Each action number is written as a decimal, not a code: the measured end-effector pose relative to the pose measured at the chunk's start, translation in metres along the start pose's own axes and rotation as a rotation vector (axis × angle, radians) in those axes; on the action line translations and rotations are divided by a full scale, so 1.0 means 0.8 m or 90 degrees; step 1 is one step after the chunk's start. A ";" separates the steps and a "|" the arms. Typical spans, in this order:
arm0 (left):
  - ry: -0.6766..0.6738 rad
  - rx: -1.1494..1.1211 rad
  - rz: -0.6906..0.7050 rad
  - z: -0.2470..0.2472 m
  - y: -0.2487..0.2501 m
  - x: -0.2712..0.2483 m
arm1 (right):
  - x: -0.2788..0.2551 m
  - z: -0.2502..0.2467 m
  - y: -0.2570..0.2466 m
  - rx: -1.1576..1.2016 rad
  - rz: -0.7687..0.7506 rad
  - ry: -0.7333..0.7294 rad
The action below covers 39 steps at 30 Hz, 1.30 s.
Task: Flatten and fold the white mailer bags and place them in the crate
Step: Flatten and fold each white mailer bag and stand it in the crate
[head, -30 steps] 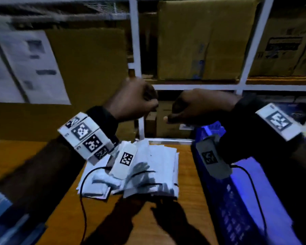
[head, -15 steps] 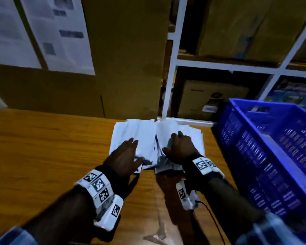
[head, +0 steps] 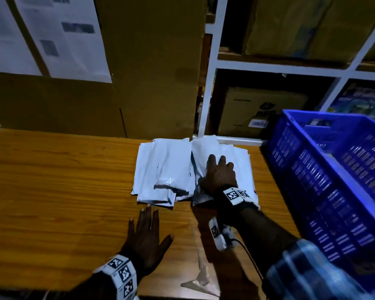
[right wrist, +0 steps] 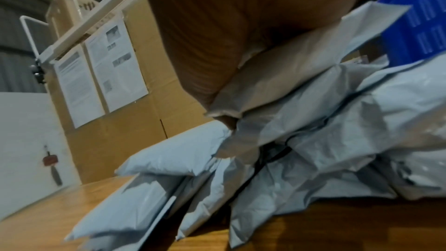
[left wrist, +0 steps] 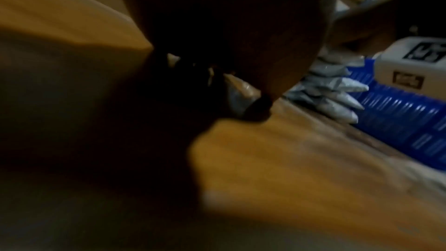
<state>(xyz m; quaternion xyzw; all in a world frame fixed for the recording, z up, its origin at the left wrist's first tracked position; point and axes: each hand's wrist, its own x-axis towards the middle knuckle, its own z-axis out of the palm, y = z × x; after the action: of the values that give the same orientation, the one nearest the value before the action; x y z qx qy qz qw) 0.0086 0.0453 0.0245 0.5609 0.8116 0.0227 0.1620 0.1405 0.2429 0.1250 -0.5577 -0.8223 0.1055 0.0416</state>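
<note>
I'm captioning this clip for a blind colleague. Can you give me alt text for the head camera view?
A person's right hand presses flat on a heap of white mailer bags on a wooden table, while the left hand rests open on the wood just short of the heap. A blue crate stands to the right, shelves of cardboard boxes behind.

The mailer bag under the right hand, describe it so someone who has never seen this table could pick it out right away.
Start at the blue crate on the right of the wooden table; just left of it lies a heap of white mailer bags. The one meant is the mailer bag on the crate side of the heap. Unlike its neighbours, it has the right hand pressing flat on it.
</note>
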 end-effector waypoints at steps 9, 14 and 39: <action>0.078 0.046 0.035 0.028 -0.016 -0.012 | 0.011 -0.009 0.002 -0.012 0.010 0.039; 0.117 0.059 0.043 0.029 -0.017 -0.013 | 0.029 -0.014 -0.011 -0.035 0.020 0.009; 0.206 -0.460 0.146 0.029 -0.039 -0.031 | -0.145 -0.001 0.049 0.141 -0.386 -0.204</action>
<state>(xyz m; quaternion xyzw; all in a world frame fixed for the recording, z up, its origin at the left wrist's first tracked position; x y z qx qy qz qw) -0.0049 0.0075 0.0014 0.5440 0.6983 0.4123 0.2155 0.2194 0.1492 0.1226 -0.2572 -0.9300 0.2626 0.0020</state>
